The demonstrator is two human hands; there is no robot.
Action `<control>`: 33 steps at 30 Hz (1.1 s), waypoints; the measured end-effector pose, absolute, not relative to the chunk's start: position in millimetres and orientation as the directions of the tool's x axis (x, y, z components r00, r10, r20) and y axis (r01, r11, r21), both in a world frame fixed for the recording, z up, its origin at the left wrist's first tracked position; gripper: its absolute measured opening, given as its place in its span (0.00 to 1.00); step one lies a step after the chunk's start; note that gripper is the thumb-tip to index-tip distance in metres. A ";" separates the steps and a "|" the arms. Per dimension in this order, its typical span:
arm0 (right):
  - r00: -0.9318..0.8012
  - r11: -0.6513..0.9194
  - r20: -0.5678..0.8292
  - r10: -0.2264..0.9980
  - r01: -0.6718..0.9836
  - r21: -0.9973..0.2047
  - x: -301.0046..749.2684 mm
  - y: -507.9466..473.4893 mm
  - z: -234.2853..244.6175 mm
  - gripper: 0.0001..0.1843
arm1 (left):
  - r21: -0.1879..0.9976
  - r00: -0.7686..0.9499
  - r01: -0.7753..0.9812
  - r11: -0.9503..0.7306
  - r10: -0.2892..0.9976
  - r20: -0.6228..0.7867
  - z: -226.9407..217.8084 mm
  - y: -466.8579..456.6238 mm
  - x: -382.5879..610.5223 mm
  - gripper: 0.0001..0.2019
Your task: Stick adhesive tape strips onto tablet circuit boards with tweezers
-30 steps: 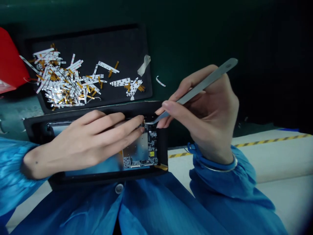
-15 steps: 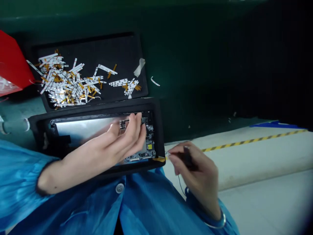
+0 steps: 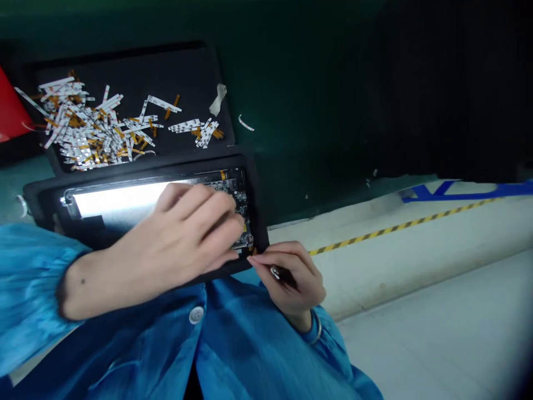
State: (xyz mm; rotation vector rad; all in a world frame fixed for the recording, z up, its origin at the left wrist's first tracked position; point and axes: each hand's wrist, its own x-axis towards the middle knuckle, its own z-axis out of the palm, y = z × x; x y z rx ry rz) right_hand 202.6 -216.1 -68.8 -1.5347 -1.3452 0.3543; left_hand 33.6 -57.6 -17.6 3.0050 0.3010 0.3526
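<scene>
Black-and-silver circuit board (image 3: 235,194) sits at the right end of a black frame (image 3: 41,194). I have the left hand (image 3: 194,228) spread over it, grip released. The right hand (image 3: 291,275) is clenched on tweezers (image 3: 282,275), just beside the frame's lower corner. Beyond lie white-and-amber flex strips (image 3: 91,128), heaped on a black mat (image 3: 125,64).

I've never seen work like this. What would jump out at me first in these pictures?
A heap of white strips with orange ribbon tails stands out at top left, on a black mat. Below it, the left hand spreads over a circuit board in a black frame, while the right hand grips tweezers near the frame's corner.
</scene>
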 end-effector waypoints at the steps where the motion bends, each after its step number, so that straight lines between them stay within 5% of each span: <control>1: 0.302 0.171 0.417 0.857 0.596 -0.785 203.6 -216.5 -70.7 0.09 | 0.167 0.954 0.169 -0.971 0.203 0.219 -20.5 -60.3 38.1 0.10; 9: 0.124 0.259 0.552 0.825 0.785 -0.563 210.4 -216.4 -74.9 0.10 | 0.491 0.944 0.204 -0.847 0.303 0.129 -30.9 -55.2 47.7 0.04; 18: 0.071 0.257 0.539 0.840 0.822 -0.509 204.5 -211.6 -69.1 0.03 | 0.463 0.943 0.230 -0.856 0.313 0.110 -25.0 -50.2 38.3 0.06; 33: 0.063 0.278 0.560 0.826 0.819 -0.502 203.6 -208.7 -69.7 0.07 | 0.391 0.941 0.225 -0.893 0.303 0.151 -31.5 -53.6 35.2 0.05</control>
